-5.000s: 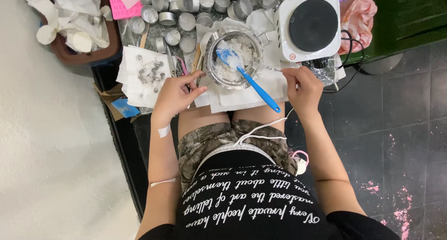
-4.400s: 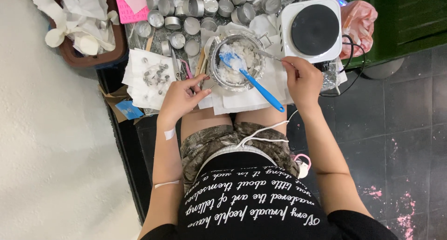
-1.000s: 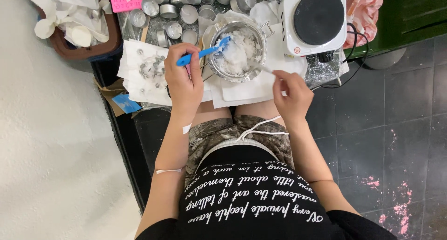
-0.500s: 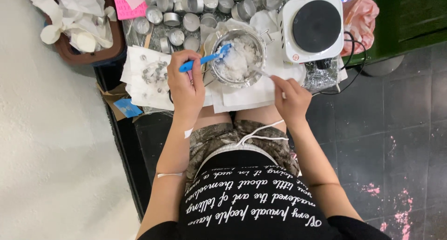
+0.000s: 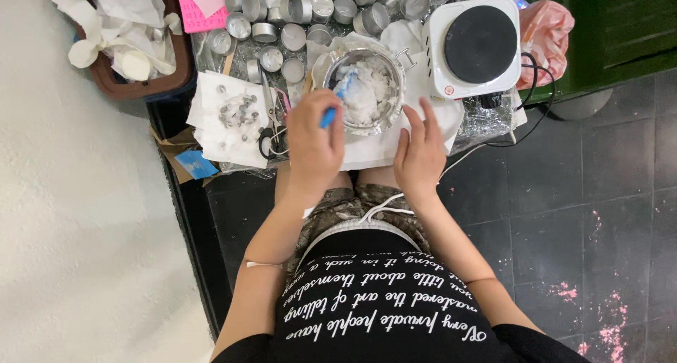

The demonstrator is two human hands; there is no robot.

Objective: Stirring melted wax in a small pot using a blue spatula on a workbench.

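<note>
Since a moment ago my left hand (image 5: 314, 146) has swung the blue spatula (image 5: 336, 99) round, so its blade now dips into the metal bowl (image 5: 365, 89) instead of lying across the rim, and my right hand (image 5: 419, 154) has slid up closer to the bowl. My left fingers are closed tight around the spatula's handle, with the tip buried in the white flaky lumps (image 5: 370, 91) inside the bowl. My right hand holds nothing; its fingers are spread and lie flat on the white paper (image 5: 374, 146) just beside the bowl's near edge. The bowl sits on that paper, in the middle of the table, directly in front of me. To its right stands a white hot plate (image 5: 474, 46) with a black round top. Beyond the bowl are many small empty metal cups (image 5: 293, 35). To the left, scissors (image 5: 271, 134) lie near a paper towel (image 5: 227, 116) scattered with tiny metal bits
</note>
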